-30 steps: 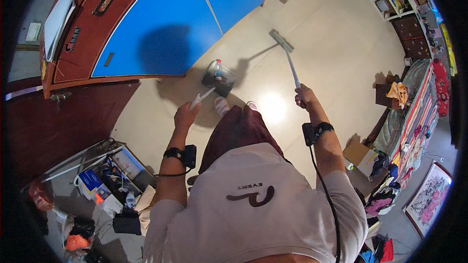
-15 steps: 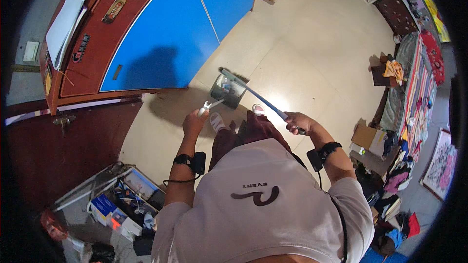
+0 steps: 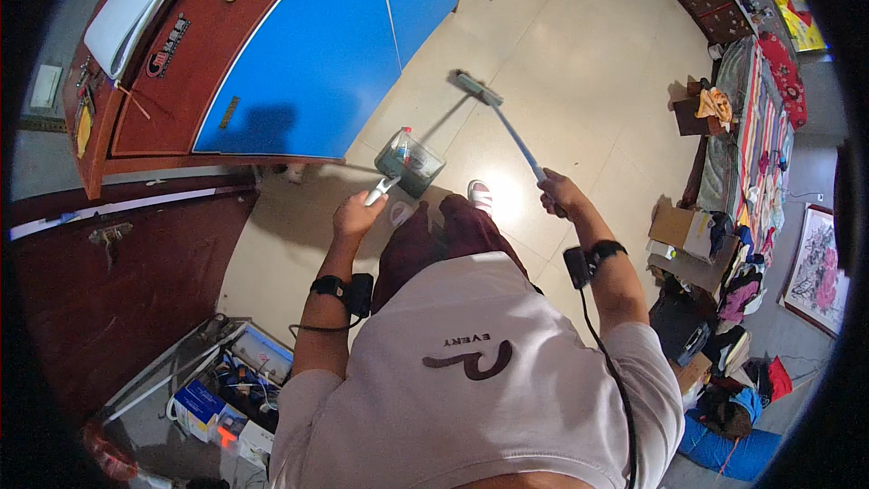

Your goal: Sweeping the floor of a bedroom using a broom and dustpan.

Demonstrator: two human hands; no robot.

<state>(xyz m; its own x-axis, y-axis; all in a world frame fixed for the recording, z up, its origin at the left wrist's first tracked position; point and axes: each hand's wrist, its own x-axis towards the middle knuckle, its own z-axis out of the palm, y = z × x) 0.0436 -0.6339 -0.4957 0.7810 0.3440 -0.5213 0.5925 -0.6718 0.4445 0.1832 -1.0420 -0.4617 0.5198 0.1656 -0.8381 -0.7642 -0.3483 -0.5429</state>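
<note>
My left hand (image 3: pixel 355 215) is closed round the white handle of a dustpan (image 3: pixel 425 183). The dustpan is grey-green, in front of my feet, with a clear bottle (image 3: pixel 403 143) with a red cap and other litter inside. My right hand (image 3: pixel 559 194) grips the grey-blue stick of a broom (image 3: pixel 520 140). The broom's head (image 3: pixel 477 89) is beyond the dustpan and apart from it, with a shadow on the tiles beside it; whether it touches the floor I cannot tell.
A wooden cabinet with blue doors (image 3: pixel 308 63) stands at the left, near the dustpan. On the right are a bed with a striped cover (image 3: pixel 747 118), cardboard boxes (image 3: pixel 679 226) and piled clothes (image 3: pixel 740 294). A box of odds and ends (image 3: pixel 244 371) sits at the lower left.
The broom's head has lifted off the dustpan and moved forward and to the right. The bottle's red cap now shows in the dustpan. My hands have shifted slightly.
</note>
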